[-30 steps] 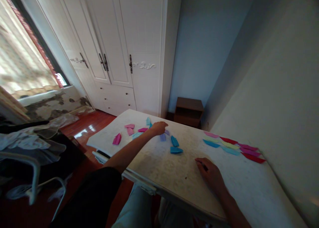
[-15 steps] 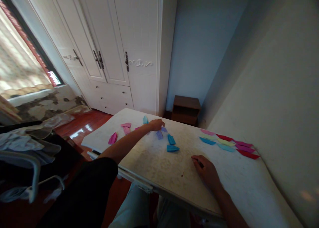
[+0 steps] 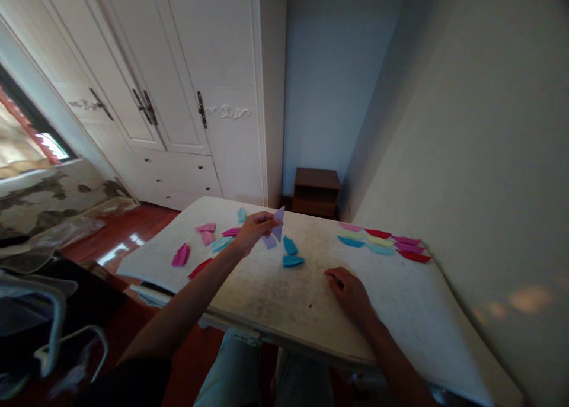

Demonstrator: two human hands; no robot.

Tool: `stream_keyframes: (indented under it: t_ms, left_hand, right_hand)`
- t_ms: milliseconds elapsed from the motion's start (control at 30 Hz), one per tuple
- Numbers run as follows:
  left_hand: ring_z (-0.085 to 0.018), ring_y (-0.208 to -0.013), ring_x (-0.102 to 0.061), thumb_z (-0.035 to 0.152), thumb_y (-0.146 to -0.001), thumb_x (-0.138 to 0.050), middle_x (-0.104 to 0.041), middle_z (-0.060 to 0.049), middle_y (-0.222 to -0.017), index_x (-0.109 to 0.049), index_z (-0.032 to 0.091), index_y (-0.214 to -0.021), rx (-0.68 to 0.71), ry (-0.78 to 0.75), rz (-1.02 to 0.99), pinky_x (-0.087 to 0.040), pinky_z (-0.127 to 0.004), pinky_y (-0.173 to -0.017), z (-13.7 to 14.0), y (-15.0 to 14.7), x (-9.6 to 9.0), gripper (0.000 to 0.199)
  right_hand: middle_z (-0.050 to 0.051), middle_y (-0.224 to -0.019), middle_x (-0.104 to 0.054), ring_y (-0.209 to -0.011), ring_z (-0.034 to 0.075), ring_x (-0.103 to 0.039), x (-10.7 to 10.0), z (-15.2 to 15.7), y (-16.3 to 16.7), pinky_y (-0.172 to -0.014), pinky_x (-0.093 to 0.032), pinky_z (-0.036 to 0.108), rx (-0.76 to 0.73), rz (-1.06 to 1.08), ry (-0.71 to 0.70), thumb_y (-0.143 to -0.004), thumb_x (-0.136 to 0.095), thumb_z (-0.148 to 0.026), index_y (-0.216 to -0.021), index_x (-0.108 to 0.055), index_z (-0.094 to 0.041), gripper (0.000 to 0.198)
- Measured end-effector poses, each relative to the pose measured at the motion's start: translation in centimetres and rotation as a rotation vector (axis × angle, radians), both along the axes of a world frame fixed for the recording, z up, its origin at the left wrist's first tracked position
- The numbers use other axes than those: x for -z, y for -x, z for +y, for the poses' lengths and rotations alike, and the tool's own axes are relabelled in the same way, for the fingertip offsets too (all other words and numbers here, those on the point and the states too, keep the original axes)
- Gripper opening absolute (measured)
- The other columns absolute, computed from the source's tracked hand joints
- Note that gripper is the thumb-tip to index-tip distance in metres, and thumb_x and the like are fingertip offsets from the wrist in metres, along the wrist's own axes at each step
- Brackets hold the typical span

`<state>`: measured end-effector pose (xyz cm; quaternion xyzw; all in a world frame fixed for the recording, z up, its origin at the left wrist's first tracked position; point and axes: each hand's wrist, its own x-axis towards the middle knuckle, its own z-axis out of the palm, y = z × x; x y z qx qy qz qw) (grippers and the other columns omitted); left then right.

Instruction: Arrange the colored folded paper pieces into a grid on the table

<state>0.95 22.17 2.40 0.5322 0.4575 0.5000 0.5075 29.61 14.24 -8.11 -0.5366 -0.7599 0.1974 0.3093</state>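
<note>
My left hand (image 3: 258, 229) is closed in a pinch on a lavender folded paper (image 3: 278, 224), which it holds upright above the far part of the table. Below it lies another lavender folded paper (image 3: 269, 242), partly covered by the hand. Two blue folded papers, one (image 3: 290, 245) behind the other (image 3: 293, 262), lie just right of it. My right hand (image 3: 349, 291) rests on the table with fingers curled together; a dark spot shows between them, and I cannot make out whether it is an object or shadow.
Pink, red and light blue folded papers (image 3: 221, 244) lie scattered on the table's left. Several boat-shaped folded papers (image 3: 377, 241) lie in overlapping rows at the right, near the wall. A white wardrobe (image 3: 231, 146) and a brown nightstand (image 3: 316, 179) stand beyond the white table (image 3: 267, 294).
My left hand has taken hold of a lavender folded paper and lifted it off the table. My right hand stays resting in its place. The view has turned slightly right.
</note>
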Motion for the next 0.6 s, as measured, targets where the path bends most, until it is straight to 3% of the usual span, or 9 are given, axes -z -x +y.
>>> stream_keyframes:
  t_ms: [67,167,333,467,600]
  left_hand:
    - [-0.005,-0.046,-0.048,0.032,-0.063,-0.076,-0.055,0.003,-0.056,-0.058,0.012,-0.077,0.024,0.077,-0.195,-0.039,-0.017,-0.046,-1.8,-1.3,-0.4,0.030]
    - [-0.009,-0.058,-0.059,0.024,-0.062,-0.076,-0.062,-0.001,-0.065,-0.057,0.011,-0.079,0.102,0.164,-0.329,-0.047,-0.019,-0.053,-3.4,-3.6,-0.7,0.028]
    - [-0.015,-0.074,-0.067,0.014,-0.061,-0.074,-0.066,-0.003,-0.074,-0.050,0.014,-0.081,0.216,0.292,-0.418,-0.054,-0.026,-0.066,-3.1,-8.6,-0.2,0.032]
    - [-0.009,-0.057,-0.060,0.025,-0.060,-0.080,-0.060,0.001,-0.063,-0.050,0.014,-0.076,0.269,0.317,-0.267,-0.047,-0.020,-0.052,-1.4,-13.6,0.7,0.036]
    - [-0.004,-0.037,-0.037,0.043,-0.068,-0.074,-0.043,0.007,-0.046,-0.054,0.014,-0.072,0.314,0.169,0.159,-0.030,-0.017,-0.037,0.6,-18.3,2.3,0.036]
  right_hand:
    - [0.008,-0.098,-0.066,-0.090,0.019,-0.061,0.0,0.0,0.1,-0.083,-0.046,0.032,-0.002,-0.003,-0.005,-0.088,-0.040,-0.028,-0.099,-0.066,-0.017,0.030]
    - [0.007,-0.098,-0.065,-0.090,0.018,-0.061,-0.1,-0.3,0.2,-0.083,-0.046,0.031,0.000,0.004,-0.024,-0.088,-0.041,-0.024,-0.099,-0.065,-0.017,0.027]
    - [0.006,-0.094,-0.065,-0.086,0.016,-0.060,-0.5,-1.0,0.7,-0.080,-0.044,0.028,0.014,-0.069,-0.037,-0.087,-0.045,-0.016,-0.099,-0.066,-0.017,0.024]
    - [0.005,-0.098,-0.065,-0.086,0.016,-0.060,-0.8,-1.2,1.2,-0.081,-0.042,0.027,0.029,-0.178,-0.029,-0.087,-0.048,-0.015,-0.102,-0.067,-0.019,0.025]
    - [0.005,-0.099,-0.065,-0.089,0.016,-0.060,-0.9,-1.2,1.4,-0.082,-0.042,0.026,0.051,-0.212,-0.014,-0.087,-0.048,-0.015,-0.102,-0.067,-0.020,0.025]
